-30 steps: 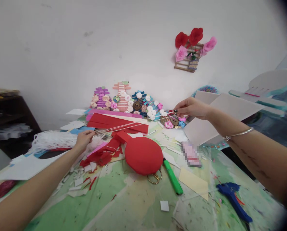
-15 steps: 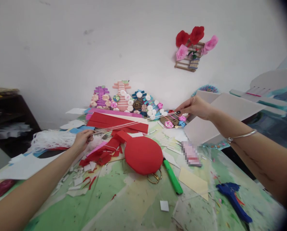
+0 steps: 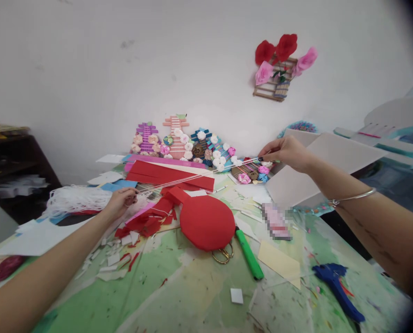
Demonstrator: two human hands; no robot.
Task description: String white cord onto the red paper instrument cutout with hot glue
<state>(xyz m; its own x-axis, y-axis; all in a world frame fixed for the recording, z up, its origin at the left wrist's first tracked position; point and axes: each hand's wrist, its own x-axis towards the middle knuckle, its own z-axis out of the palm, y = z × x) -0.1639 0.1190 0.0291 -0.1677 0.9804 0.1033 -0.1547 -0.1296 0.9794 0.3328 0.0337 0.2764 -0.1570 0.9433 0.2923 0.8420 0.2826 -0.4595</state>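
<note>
Several strands of white string [image 3: 195,175] stretch taut across the table between my two hands. My left hand [image 3: 122,202] pinches one end, close to a tangled bundle of white cord [image 3: 76,202]. Higher and to the right, my right hand [image 3: 285,152] pinches the other end between thumb and fingertips, in front of a small decorated craft piece [image 3: 249,170]. Below the strands lies a round red paddle-shaped piece [image 3: 208,223] with a short neck. Gold-handled scissors [image 3: 223,254] stick out from under it.
A green cutter [image 3: 249,254], a blue glue gun [image 3: 338,289] and a blurred pink phone-like object [image 3: 276,222] lie on the green table. Red strips [image 3: 168,175] and paper scraps spread on the left. Decorated instrument-shaped crafts [image 3: 176,138] lean on the wall; grey boards [image 3: 326,159] stand at right.
My right hand has moved slightly to the right and up, drawing its end of the string along. My left hand has stayed almost in place. The view has shifted a little.
</note>
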